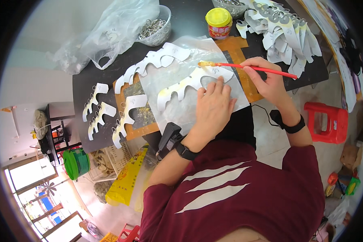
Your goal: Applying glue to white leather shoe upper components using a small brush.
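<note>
A thin brush with a red handle [274, 71] is pinched in my right hand [266, 82]. Yellowish paste coats its bristles, which meet the upper edge of a white scalloped piece [180, 86]. My left hand [214, 105] lies on the right part of that piece, fingers stretched out and fairly flat. Yellowish smears show along the piece, which rests on a clear plastic sheet [165, 115]. Behind it is a row of overlapping white scalloped pieces [149, 60]. At the left lie three smaller pieces [130, 105] with metal rings along their scalloped edges.
A clear tub [162, 35] of metal rings stands beside a crumpled plastic bag [113, 34]. At the back are a yellow-lidded jar [219, 24] and another bowl of metal parts [232, 7]. White ringed pieces [288, 40] pile up at the right. A red stool [339, 123] stands beyond the table.
</note>
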A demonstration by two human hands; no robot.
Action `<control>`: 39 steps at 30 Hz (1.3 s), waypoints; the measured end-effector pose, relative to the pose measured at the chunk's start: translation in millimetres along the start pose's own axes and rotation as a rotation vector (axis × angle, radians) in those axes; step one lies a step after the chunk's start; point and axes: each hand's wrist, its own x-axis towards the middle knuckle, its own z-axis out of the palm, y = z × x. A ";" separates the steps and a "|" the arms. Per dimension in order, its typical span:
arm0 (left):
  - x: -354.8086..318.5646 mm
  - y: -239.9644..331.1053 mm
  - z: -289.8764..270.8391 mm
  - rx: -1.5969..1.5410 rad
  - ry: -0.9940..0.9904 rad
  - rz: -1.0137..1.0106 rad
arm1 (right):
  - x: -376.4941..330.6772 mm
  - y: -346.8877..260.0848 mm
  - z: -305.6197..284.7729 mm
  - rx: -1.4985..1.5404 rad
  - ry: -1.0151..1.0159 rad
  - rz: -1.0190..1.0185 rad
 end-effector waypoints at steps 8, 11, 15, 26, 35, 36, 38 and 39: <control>-0.3 0.3 0.5 -0.002 -0.004 -0.008 | -2.3 -5.1 -11.2 -0.001 -0.011 0.010; -0.6 0.5 1.8 -0.005 0.001 -0.004 | -0.9 -1.7 -3.0 -0.018 -0.007 -0.012; -0.7 0.0 1.1 -0.008 -0.013 -0.002 | -6.4 -1.3 -10.5 -0.060 0.034 0.048; -0.8 1.0 0.7 0.008 -0.016 -0.006 | -16.1 -2.3 -10.0 -0.008 0.071 0.049; -2.3 2.4 2.1 0.014 -0.010 -0.002 | -15.5 -10.6 -1.2 0.021 0.055 0.079; -2.4 2.2 1.3 0.018 -0.007 -0.002 | -14.8 -11.6 1.8 0.024 0.050 0.069; -3.2 1.3 0.7 -0.004 -0.005 0.000 | -13.9 -11.5 7.2 0.030 0.038 0.050; -4.1 0.6 0.4 -0.012 -0.003 -0.002 | -13.4 -11.2 7.3 0.042 0.065 0.074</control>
